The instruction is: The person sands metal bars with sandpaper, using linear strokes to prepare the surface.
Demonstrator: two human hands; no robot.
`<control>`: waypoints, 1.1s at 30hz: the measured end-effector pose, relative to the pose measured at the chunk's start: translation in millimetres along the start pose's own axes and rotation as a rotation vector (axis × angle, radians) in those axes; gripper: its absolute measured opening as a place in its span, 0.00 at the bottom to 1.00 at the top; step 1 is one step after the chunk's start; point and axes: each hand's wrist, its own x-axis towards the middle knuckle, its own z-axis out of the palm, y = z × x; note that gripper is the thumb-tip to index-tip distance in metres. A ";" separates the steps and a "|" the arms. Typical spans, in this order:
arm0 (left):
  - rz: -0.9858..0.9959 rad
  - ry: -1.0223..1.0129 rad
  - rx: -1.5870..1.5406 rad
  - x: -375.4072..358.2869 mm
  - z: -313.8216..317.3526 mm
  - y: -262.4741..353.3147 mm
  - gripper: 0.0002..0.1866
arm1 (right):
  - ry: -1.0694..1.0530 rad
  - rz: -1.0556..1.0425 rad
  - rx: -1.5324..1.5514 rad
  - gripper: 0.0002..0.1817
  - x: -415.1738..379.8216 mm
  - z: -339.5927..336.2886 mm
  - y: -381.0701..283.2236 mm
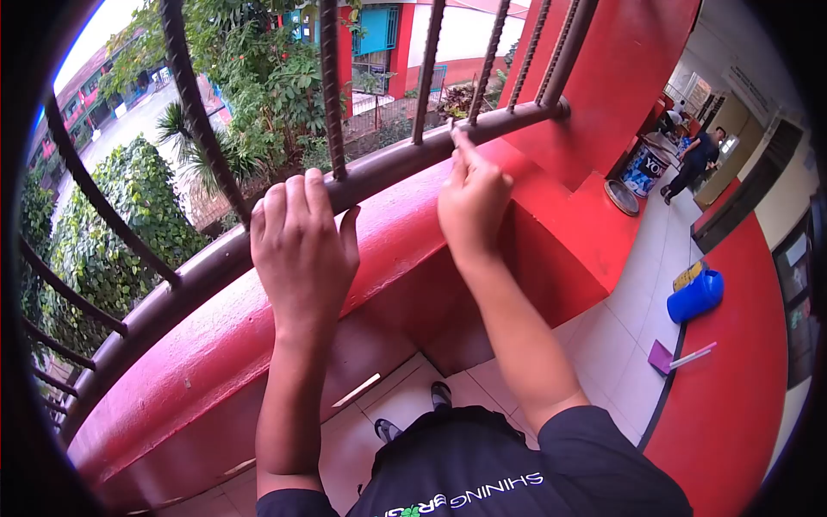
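- Lower rail (258,226): a brown-painted metal bar, run along the top of the red parapet (198,345), with twisted upright bars (332,95) rising from it. It is judged rigid, heavy and fixed in place; no give is to be expected. The paint looks smooth and may be slippery, while the ribbed uprights would offer a surer hold.
- Left hand (301,250): laid palm-down over the rail, the fingers curled over its far side, at the foot of one upright. It is closed around the rail in a loose clasp; nothing else is held.
- Right hand (472,194): raised against the rail farther along, the fingers drawn together and one extended upward near an upright. A thin pale item appears pinched at the fingertips; what it is cannot be told.
- Surroundings: a blue bucket (694,295) lies on the tiled floor (620,345), well apart from the hands; another person (693,164) stands down the corridor.
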 end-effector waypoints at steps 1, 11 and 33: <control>0.010 0.016 -0.016 -0.8 1.3 -1.1 0.29 | -0.009 -0.094 0.052 0.19 -21.1 1.5 -12.5; 0.012 0.004 -0.005 -1.4 2.5 -2.7 0.28 | -0.053 -0.290 -0.039 0.26 12.7 -8.5 45.3; -0.065 -0.016 0.033 0.8 2.8 12.3 0.28 | -0.027 -0.330 -0.080 0.26 24.3 -13.6 95.4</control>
